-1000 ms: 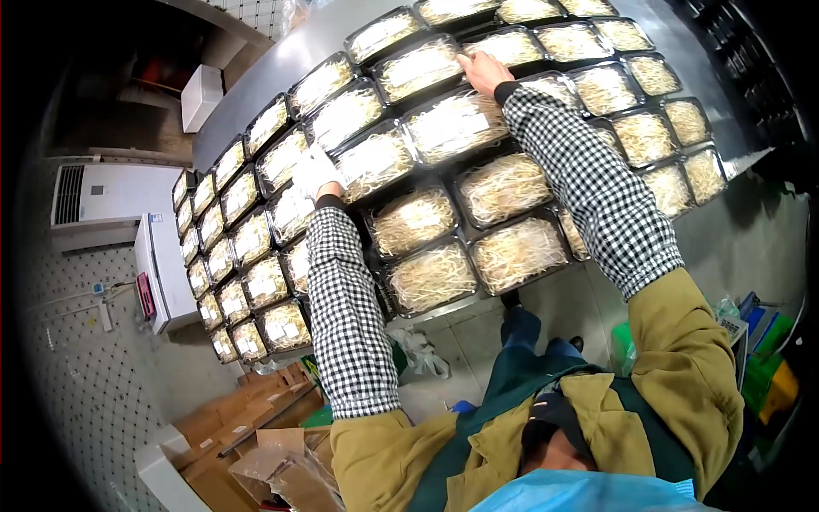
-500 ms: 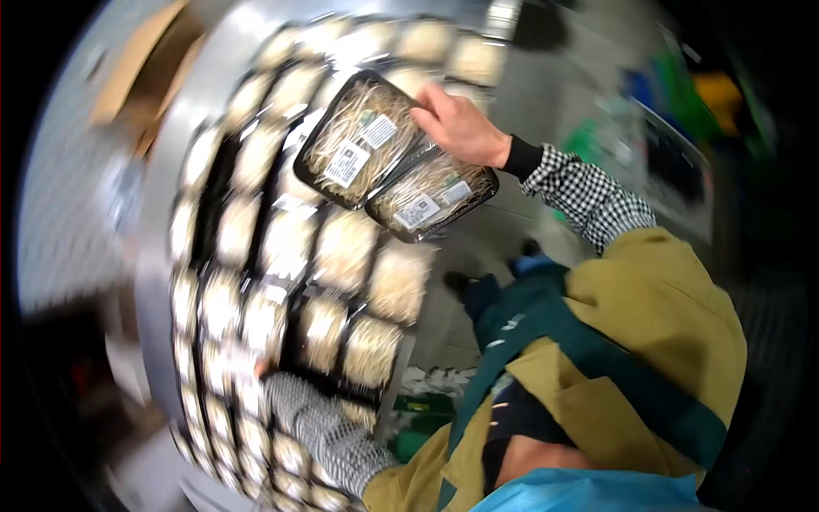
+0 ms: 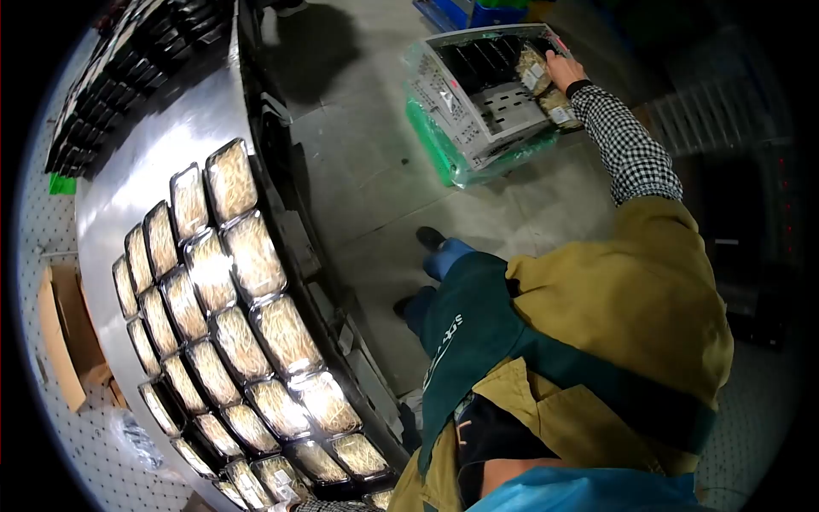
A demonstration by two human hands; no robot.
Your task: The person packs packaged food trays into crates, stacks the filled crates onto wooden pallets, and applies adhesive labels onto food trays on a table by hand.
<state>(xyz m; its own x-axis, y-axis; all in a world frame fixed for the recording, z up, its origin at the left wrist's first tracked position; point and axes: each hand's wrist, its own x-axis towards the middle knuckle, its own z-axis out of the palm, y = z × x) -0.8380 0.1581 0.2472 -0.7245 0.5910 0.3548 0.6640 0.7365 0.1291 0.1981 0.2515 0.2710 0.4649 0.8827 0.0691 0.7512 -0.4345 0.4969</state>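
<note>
My right hand (image 3: 563, 72) grips a film-wrapped black tray of pale, stringy produce (image 3: 534, 72) at the right end of a grey plastic crate (image 3: 472, 113). A second such tray (image 3: 560, 111) is just below the hand, by the crate's near right corner. White labels show on both. At the bottom edge, the checked left sleeve (image 3: 334, 506) is beside a labelled tray (image 3: 280, 478) on the steel table. Most of my left hand is out of the picture, and its fingers cannot be made out.
Rows of wrapped trays (image 3: 241, 343) cover much of the steel table (image 3: 119, 200). Stacked black trays (image 3: 141, 72) stand at its far end. Under the grey crate is a green crate (image 3: 429, 141) with clear plastic film. An open cardboard box (image 3: 61, 328) lies left of the table.
My right hand has carried the two trays from above the table to the grey crate. The view has turned toward the floor and crate. My left hand has slipped to the bottom edge.
</note>
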